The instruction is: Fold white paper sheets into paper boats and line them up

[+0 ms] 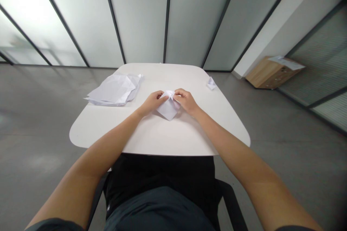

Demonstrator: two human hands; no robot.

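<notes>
Midway across a white desk (173, 140), the left hand (153, 103) and right hand (187, 101) are clamping fingers on a seemingly part-folded paper diamond (168, 110), while a folded paper piece (210, 83), apparently done, is sitting by the right edge and unfolded-looking sheets (111, 88) are lying near the far-left corner.

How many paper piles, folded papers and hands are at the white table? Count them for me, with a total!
Paper piles: 1, the loose paper pile
Folded papers: 2, the held paper and the small folded paper
Hands: 2, the left hand and the right hand
Total: 5
</notes>
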